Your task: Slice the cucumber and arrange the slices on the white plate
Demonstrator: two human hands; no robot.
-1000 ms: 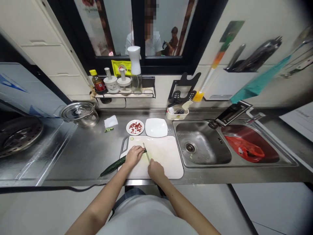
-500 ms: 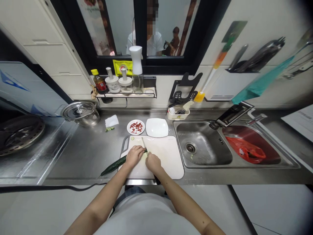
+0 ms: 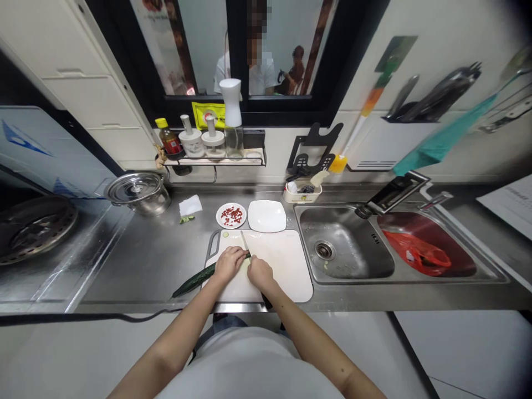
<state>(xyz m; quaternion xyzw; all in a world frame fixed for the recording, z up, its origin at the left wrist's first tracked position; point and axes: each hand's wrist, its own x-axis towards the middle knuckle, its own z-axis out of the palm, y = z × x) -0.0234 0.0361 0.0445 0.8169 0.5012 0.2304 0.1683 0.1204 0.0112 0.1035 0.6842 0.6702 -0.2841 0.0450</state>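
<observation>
A dark green cucumber (image 3: pixel 193 281) lies slantwise over the left edge of the white cutting board (image 3: pixel 291 266). My left hand (image 3: pixel 229 262) is wrapped round its right end and presses it on the board. In my right hand (image 3: pixel 261 272) is a knife (image 3: pixel 245 241), its blade pointing away from me beside the cucumber's cut end and its black handle showing below my palm. A small pale slice (image 3: pixel 225 234) rests at the board's upper left corner. Behind the board stand a round plate of chopped red pieces (image 3: pixel 231 215) and a white square plate (image 3: pixel 266 216).
The double sink (image 3: pixel 347 249) with a red bag (image 3: pixel 419 255) is at the right. A lidded steel pot (image 3: pixel 139 191), a white tissue (image 3: pixel 190 205) and green scraps (image 3: pixel 187 219) are at the left. Behind hangs a condiment shelf (image 3: pixel 216 162). People show in the window.
Both hands hold nearly the same pose, with the cucumber and the knife still in them. The view has shifted very slightly.
</observation>
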